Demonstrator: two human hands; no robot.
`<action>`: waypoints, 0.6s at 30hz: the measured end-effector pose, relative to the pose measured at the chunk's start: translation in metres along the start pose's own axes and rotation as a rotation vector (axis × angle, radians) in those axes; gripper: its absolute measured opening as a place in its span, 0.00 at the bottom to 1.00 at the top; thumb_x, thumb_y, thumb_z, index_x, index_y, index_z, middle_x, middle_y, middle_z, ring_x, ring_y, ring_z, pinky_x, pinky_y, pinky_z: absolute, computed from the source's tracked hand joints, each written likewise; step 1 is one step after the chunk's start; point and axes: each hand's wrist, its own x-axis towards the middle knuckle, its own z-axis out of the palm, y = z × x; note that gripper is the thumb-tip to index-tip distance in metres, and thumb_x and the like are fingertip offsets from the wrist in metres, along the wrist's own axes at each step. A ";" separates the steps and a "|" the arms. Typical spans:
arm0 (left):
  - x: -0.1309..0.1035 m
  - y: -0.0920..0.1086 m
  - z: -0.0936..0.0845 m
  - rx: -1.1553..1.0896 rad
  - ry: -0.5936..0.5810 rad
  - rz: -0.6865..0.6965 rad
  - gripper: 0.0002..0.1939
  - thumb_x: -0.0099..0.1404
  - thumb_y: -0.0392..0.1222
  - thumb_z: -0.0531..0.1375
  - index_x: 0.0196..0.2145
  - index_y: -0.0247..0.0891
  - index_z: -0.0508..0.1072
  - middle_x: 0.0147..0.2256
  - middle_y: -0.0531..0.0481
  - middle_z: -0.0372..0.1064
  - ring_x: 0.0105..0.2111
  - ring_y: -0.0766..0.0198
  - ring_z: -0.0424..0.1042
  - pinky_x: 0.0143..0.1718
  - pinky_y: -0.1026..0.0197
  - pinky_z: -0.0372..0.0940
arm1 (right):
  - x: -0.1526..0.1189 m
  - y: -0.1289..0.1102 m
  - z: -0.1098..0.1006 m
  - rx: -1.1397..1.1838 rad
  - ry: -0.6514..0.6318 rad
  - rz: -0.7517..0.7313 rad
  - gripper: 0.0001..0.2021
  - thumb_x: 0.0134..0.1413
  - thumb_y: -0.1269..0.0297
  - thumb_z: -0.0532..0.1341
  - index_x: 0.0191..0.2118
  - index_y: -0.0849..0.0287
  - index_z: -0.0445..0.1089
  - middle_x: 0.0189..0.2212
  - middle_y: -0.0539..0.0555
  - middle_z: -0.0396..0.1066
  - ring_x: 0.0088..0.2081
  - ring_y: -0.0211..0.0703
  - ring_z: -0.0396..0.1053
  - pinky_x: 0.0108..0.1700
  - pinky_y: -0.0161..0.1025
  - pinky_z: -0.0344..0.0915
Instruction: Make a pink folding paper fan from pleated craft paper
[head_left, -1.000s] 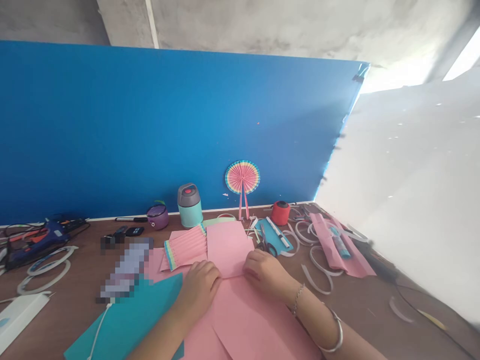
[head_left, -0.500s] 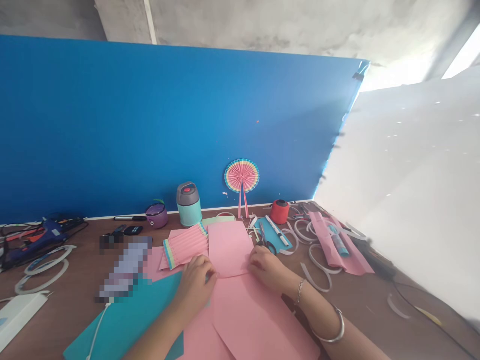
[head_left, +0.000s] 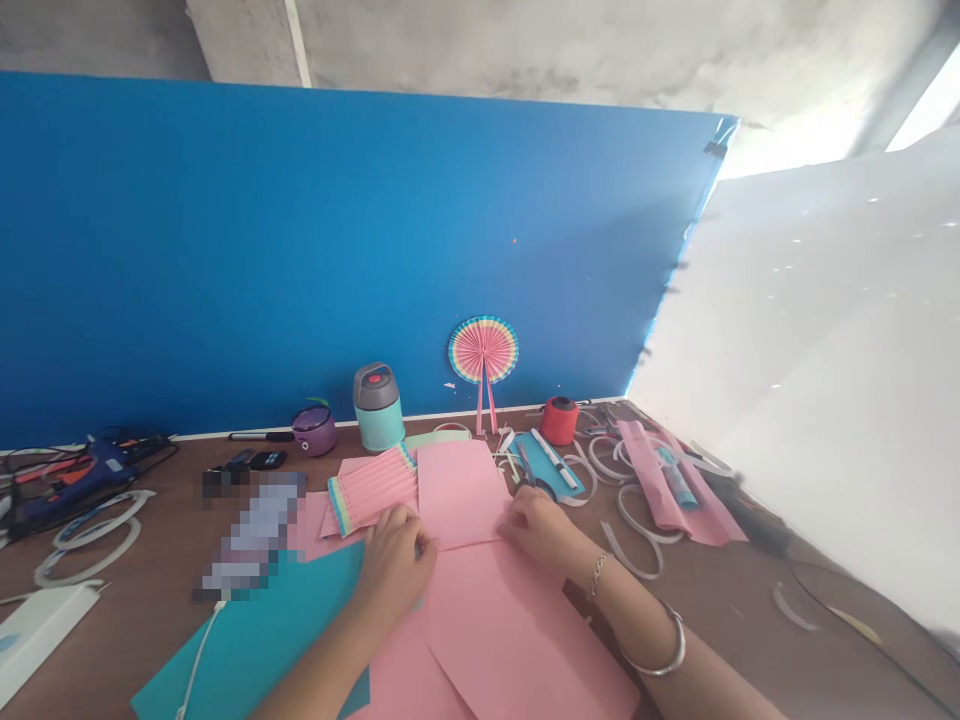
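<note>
A pink sheet of paper (head_left: pixel 461 490) lies in front of me, its near edge running between my hands over a larger pink sheet (head_left: pixel 517 630). My left hand (head_left: pixel 399 560) is at the near left corner, thumb and fingers curled together on the edge. At the near right corner, my right hand (head_left: pixel 536 525) has its fingers closed on the paper. Fingertips on both sides are partly hidden. A pleated pink paper strip (head_left: pixel 373 490) with a striped border rests just beyond my left hand. Scissors (head_left: pixel 532 475) lie right behind my right hand.
A round pleated fan (head_left: pixel 484 350) stands against the blue board. Behind the sheets are a turquoise flask (head_left: pixel 379 410), a purple cup (head_left: pixel 313 430) and a red container (head_left: pixel 559 420). Teal paper (head_left: pixel 255 640) lies left, white strips (head_left: pixel 637 530) right, a glue gun (head_left: pixel 105 465) far left.
The sheet's near edge, slightly bowed before, now looks straighter and a little farther from me. Both hands have barely moved. The view has shifted slightly.
</note>
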 end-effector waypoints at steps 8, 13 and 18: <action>0.000 -0.001 -0.001 0.047 -0.002 -0.008 0.05 0.58 0.36 0.54 0.25 0.39 0.67 0.32 0.50 0.65 0.39 0.57 0.63 0.39 0.56 0.55 | 0.002 -0.004 -0.004 -0.063 -0.028 0.043 0.11 0.47 0.64 0.60 0.20 0.60 0.60 0.30 0.54 0.64 0.35 0.43 0.63 0.35 0.36 0.58; -0.001 0.005 -0.006 0.042 -0.042 0.215 0.22 0.59 0.27 0.50 0.45 0.46 0.71 0.43 0.47 0.65 0.46 0.57 0.60 0.44 0.55 0.56 | -0.004 -0.010 -0.005 -0.181 0.012 -0.141 0.07 0.48 0.72 0.59 0.36 0.61 0.69 0.36 0.55 0.66 0.39 0.44 0.62 0.40 0.37 0.56; -0.002 0.010 -0.007 0.086 -0.117 0.384 0.32 0.56 0.21 0.47 0.48 0.55 0.72 0.49 0.48 0.63 0.50 0.56 0.57 0.46 0.52 0.56 | -0.008 -0.014 0.004 -0.316 -0.065 -0.520 0.20 0.50 0.80 0.53 0.44 0.51 0.71 0.38 0.54 0.65 0.39 0.43 0.59 0.39 0.38 0.53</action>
